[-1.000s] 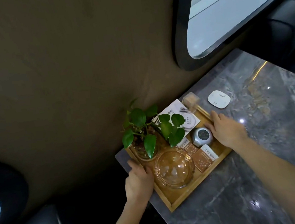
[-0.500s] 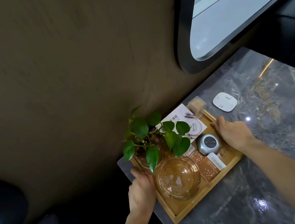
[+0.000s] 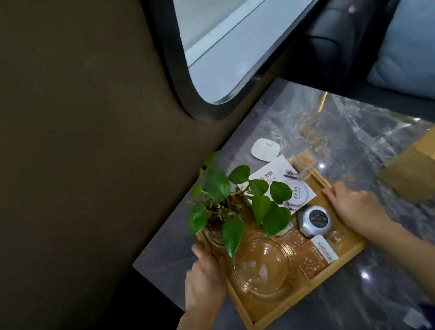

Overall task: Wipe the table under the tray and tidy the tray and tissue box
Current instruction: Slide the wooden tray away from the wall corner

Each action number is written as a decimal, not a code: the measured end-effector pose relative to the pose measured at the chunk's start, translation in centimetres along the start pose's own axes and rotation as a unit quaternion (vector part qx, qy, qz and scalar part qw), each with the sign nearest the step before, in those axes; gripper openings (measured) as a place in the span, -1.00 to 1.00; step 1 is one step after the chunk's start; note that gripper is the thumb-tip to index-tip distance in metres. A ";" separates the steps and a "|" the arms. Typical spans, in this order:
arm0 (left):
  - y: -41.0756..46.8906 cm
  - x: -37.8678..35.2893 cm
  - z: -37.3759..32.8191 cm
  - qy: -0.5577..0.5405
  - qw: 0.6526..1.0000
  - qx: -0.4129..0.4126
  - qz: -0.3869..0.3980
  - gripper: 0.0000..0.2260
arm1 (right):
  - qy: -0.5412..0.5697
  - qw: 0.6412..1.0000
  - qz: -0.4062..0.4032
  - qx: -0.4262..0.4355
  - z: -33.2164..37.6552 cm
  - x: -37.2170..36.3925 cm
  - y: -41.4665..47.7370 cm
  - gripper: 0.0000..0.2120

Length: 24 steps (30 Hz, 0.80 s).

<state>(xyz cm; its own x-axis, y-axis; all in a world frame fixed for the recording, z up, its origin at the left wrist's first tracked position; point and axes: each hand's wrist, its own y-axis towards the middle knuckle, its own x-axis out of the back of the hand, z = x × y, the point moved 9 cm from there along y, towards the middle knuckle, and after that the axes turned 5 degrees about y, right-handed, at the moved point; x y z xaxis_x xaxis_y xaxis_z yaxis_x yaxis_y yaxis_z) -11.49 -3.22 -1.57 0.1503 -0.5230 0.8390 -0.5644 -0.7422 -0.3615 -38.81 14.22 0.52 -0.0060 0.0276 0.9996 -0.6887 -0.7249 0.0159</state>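
Note:
A wooden tray (image 3: 292,312) rests on the grey marble table (image 3: 374,269) near the wall. It carries a green potted plant (image 3: 223,199), a glass bowl (image 3: 264,266), a white card (image 3: 292,183), a round silver device (image 3: 315,220) and small orange packets (image 3: 318,258). My left hand (image 3: 204,281) grips the tray's left rim. My right hand (image 3: 355,205) holds the right rim. A wooden box (image 3: 429,160), likely the tissue box, sits at the table's right side, blurred.
A white rounded pad (image 3: 265,149) lies on the table behind the tray. The dark wall and a window (image 3: 235,25) run along the table's far edge. A dark sofa with a blue cushion (image 3: 418,49) stands beyond the table.
Both hands keep hold of the tray, which has shifted away from the wall toward me. The white pad now lies behind the tray rather than beside it. The wooden box has come into view.

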 end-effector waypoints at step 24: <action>0.0 -7.9 -11.5 0.133 0.976 -0.148 0.087 -0.69 | 0.061 0.964 0.064 -0.250 -14.1 -3.1 -13.2 -0.68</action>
<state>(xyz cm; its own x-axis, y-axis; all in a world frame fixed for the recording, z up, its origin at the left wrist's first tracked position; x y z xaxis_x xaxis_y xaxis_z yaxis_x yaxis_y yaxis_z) -22.04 5.80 -3.52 -0.1619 -0.4736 0.8657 -0.7785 -0.4777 -0.4070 -39.92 33.39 -3.08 -0.1776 0.0623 0.9821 -0.9397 -0.3070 -0.1504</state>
